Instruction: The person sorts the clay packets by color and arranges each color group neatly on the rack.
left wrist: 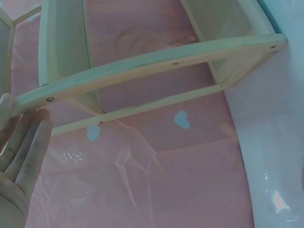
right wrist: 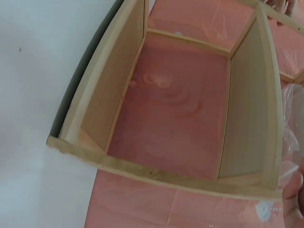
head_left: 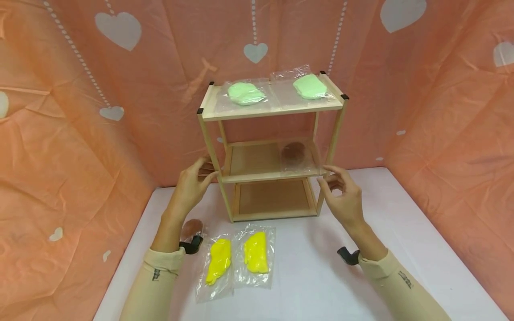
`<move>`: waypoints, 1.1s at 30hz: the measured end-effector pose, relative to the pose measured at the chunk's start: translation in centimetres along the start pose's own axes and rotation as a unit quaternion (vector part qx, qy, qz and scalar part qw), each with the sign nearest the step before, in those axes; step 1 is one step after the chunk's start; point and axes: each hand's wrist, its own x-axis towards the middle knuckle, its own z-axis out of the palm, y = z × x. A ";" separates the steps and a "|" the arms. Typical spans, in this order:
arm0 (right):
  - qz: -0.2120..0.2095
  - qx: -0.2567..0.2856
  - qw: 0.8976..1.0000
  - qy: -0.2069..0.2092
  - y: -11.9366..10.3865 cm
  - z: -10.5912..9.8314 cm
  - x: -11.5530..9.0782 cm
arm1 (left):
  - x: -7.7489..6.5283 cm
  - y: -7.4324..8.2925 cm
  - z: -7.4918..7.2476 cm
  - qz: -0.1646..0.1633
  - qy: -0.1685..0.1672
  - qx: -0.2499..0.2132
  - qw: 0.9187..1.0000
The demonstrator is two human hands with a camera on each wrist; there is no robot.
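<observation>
A small wooden shelf (head_left: 281, 177) with three tiers stands on the table. At its left post, about middle-tier height, my left hand (head_left: 192, 185) holds the wood between thumb and fingers. My right hand (head_left: 344, 196) pinches the right post at a similar height, its other fingers curled. Two pale green clay lumps (head_left: 246, 93) in clear bags lie on the top tier. A bagged brown clay lump (head_left: 294, 153) sits at the right of the middle tier. The bottom tier (head_left: 275, 198) shows bare wood.
Two bagged yellow clay lumps (head_left: 256, 253) lie on the white table (head_left: 305, 276) in front of the shelf. Another brown lump (head_left: 192, 228) is partly behind my left wrist. Pink cloth (head_left: 168, 80) with hearts hangs behind and at both sides.
</observation>
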 end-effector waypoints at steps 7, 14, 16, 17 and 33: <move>-0.003 0.005 0.999 0.034 -0.2 -0.3 1.1 | -1.6 -1.3 -0.3 -0.005 -0.010 0.006 1.000; -0.005 0.010 0.998 0.056 0.5 -0.6 2.0 | -3.9 -3.6 -0.6 -0.071 -0.041 0.028 0.996; 0.001 0.019 0.998 0.063 1.5 -0.7 2.1 | -4.5 -4.4 -0.7 -0.079 -0.046 0.037 0.995; 0.006 0.023 0.998 0.066 2.1 -0.8 2.1 | -4.8 -4.8 -0.7 -0.079 -0.048 0.039 0.995; 0.048 0.047 0.997 0.038 4.5 -1.2 2.7 | -10.5 -10.3 -2.0 -0.122 -0.065 0.088 0.987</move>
